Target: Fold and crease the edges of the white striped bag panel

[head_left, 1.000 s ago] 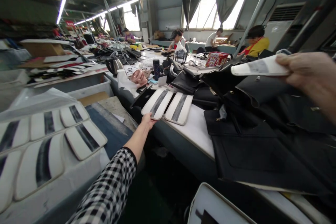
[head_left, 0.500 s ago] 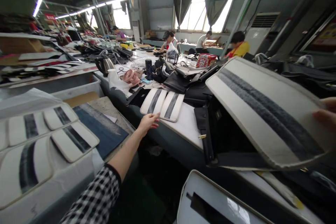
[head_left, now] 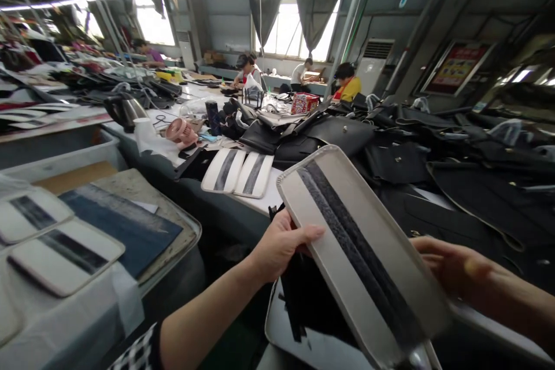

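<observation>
A large off-white panel [head_left: 381,202] with rounded corners and a dark stripe down its length is tilted before me. On its left edge my left hand [head_left: 281,245] is closed, thumb on the face and fingers behind. At the right edge is my right hand [head_left: 451,266], slightly blurred, its fingers against the panel and partly hidden. Black bag material [head_left: 314,295] shows beneath the panel. Below it lies a pale tray-like piece [head_left: 277,324] with a raised rim. Two small striped panels, a left one [head_left: 223,170] and a right one [head_left: 254,174], lie on the table beyond.
Black bags [head_left: 399,159] are heaped on the right. More striped panels [head_left: 69,254] rest on white sheeting at left, beside a blue board [head_left: 117,225]. A kettle [head_left: 125,110] and pink fan [head_left: 181,132] stand farther back. Several people work near the windows.
My left hand has moved from the small panels to the large panel's left edge. The large panel has come left and lower, in front of me. The view has turned right.
</observation>
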Tool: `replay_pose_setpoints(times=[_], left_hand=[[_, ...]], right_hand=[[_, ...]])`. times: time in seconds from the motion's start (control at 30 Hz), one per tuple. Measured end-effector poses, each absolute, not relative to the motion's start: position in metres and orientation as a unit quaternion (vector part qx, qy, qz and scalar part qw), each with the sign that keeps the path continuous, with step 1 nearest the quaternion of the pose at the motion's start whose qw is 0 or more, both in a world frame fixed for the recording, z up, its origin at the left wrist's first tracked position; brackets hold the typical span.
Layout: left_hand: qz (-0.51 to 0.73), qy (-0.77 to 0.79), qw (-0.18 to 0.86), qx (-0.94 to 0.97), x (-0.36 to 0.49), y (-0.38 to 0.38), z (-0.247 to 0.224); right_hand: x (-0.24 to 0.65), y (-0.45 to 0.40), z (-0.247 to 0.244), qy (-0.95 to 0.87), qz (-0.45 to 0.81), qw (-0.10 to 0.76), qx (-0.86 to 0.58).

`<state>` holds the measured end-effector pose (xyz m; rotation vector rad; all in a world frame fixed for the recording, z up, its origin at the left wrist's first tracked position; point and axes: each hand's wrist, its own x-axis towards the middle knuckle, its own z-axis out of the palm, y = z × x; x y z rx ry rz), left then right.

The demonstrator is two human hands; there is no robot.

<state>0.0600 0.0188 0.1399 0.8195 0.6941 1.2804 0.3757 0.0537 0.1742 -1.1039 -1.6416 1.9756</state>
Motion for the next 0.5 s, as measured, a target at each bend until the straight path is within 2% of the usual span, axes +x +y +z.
replay_pose_setpoints(times=[0.1, 0.33, 0.43, 0.5], left_hand=[[0.572, 0.296, 0.66, 0.387, 0.078, 0.008, 0.146], [0.498, 0.172, 0.732, 0.432, 0.08, 0.005, 0.146], [0.532, 0.221, 0.689, 0.44, 0.062, 0.001, 0.14], [0.606, 0.277, 0.605, 0.435, 0.049, -0.011, 0.141]], right_hand=[[0.361, 0.043, 0.188, -0.624, 0.645, 0.176, -0.406], [0.368, 0.038, 0.212, -0.538, 0.633, 0.266, -0.489], [0.387, 0.04, 0.214, -0.568, 0.611, 0.269, -0.482], [0.391, 0.039, 0.215, -0.601, 0.597, 0.262, -0.463]])
